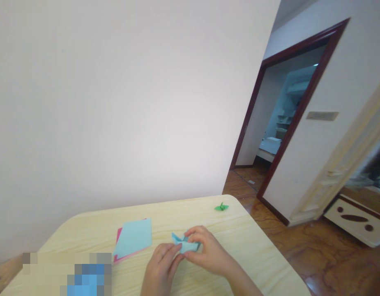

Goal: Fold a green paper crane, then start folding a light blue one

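A partly folded piece of light blue paper (187, 246) is held between both hands just over the table. My left hand (162, 263) pinches its near left edge between thumb and fingers. On the other side, my right hand (206, 250) grips the right end, its thumb below and fingers curled over the top. One pointed flap of the paper sticks up at the left. The fingers cover part of the folds, so the full shape is hidden.
Flat light blue sheets (134, 237) lie over a pink sheet (118, 258) to the left. A small green folded paper piece (222, 207) sits near the far right corner of the wooden table (91, 230). A white wall (131, 102) stands behind; a blurred patch covers the lower left.
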A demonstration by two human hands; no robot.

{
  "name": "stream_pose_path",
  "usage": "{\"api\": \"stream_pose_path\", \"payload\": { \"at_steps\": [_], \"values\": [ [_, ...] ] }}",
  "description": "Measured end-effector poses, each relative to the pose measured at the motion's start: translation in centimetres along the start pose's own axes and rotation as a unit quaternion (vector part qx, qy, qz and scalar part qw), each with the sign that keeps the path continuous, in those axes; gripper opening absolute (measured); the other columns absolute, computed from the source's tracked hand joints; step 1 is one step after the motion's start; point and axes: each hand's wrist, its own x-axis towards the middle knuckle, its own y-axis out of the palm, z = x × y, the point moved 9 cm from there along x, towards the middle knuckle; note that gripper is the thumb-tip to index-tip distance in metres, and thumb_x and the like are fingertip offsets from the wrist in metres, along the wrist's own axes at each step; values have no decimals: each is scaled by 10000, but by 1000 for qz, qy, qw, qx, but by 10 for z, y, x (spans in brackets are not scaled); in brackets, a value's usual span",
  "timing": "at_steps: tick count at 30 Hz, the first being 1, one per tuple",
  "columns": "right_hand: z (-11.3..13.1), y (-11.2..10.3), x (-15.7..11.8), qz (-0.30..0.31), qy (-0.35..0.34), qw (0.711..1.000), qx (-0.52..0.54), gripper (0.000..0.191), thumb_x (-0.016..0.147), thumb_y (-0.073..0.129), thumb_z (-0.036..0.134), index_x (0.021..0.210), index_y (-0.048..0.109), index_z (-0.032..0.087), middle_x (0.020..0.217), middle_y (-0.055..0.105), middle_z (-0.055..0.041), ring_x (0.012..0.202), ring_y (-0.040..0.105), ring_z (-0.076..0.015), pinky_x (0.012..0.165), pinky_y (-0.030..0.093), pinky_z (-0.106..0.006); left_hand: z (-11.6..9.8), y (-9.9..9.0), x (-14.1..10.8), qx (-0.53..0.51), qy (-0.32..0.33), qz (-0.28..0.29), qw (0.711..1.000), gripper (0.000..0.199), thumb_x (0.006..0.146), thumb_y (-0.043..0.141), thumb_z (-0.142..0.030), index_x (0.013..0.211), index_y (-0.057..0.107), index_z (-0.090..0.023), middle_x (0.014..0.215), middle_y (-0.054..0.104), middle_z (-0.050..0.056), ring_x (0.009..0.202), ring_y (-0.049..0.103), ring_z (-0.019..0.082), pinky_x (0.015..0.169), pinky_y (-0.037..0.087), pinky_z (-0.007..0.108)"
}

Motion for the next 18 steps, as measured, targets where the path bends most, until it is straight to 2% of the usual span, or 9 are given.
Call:
{"api": "stream_pose_path", "payload": {
  "at_steps": [9,18],
  "values": [
    [-4,5,-3,14,9,998,54,127,701,686,245,820,674,203,1007,617,-55,965,562,-189,868,426,-352,3,8,-4,42,-6,48,998,266,860,484,-312,1083,605,-235,739,589,24,662,590,133,575,514,225],
    [-2,11,-4,29,64,995,73,107,727,648,217,817,705,218,957,622,-46,939,566,-195,864,420,-346,1,6,-4,33,-6,38,999,255,854,495,-306,1073,614,-253,701,590,13,635,581,130,562,504,224]
  ]
}}
